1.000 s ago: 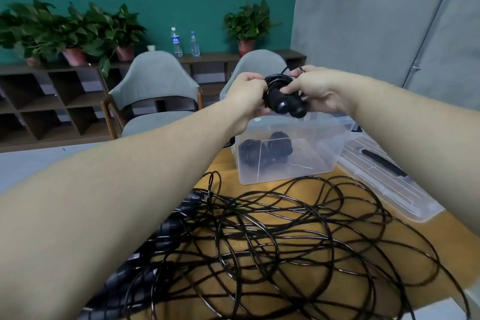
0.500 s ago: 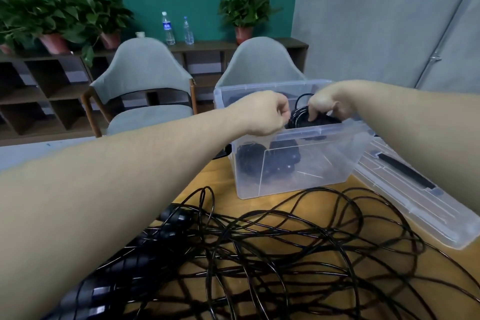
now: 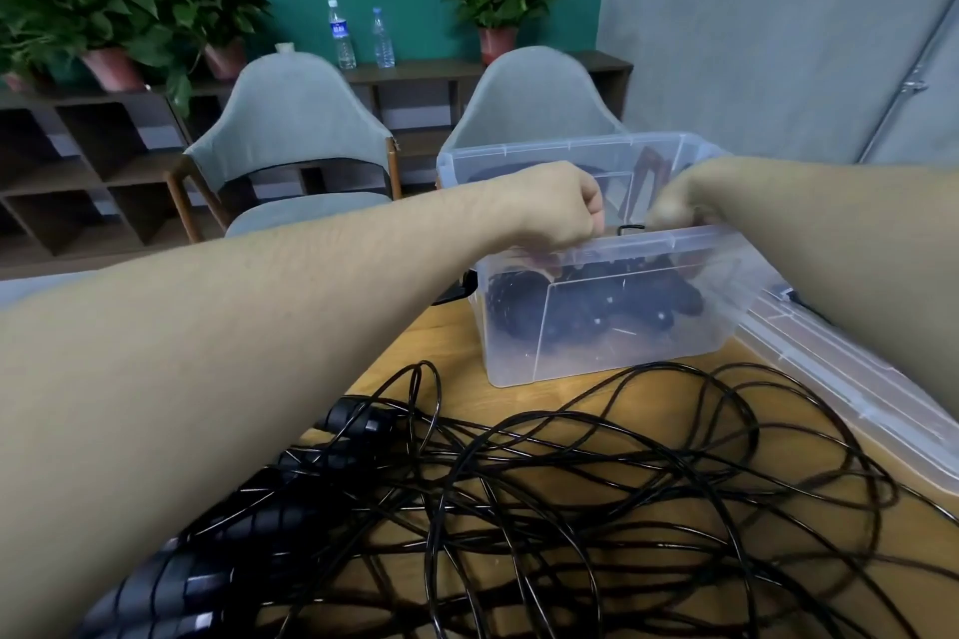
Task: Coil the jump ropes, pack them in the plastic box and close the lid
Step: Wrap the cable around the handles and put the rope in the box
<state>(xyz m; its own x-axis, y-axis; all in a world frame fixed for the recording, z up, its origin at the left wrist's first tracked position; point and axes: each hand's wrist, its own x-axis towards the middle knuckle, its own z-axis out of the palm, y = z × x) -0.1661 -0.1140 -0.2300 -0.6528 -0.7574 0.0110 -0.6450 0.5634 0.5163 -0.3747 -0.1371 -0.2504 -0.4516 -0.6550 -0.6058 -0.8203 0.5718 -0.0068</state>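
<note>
- Both hands are lowered into the plastic box [image 3: 612, 327]; the left hand [image 3: 555, 210] is curled, the blurred right hand [image 3: 680, 208] perhaps too.
- What is held cannot be told.
- Coiled ropes [image 3: 597, 306] are seen below them.

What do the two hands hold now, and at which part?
It cannot be told for sure. The left hand and right hand, fingers curled, reach down into the plastic box; its wall blurs whatever they grip.

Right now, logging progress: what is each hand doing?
Left hand: fingers curled, dipping into the plastic box; what it holds is hidden.
Right hand: blurred over the box; grip cannot be told.
</note>
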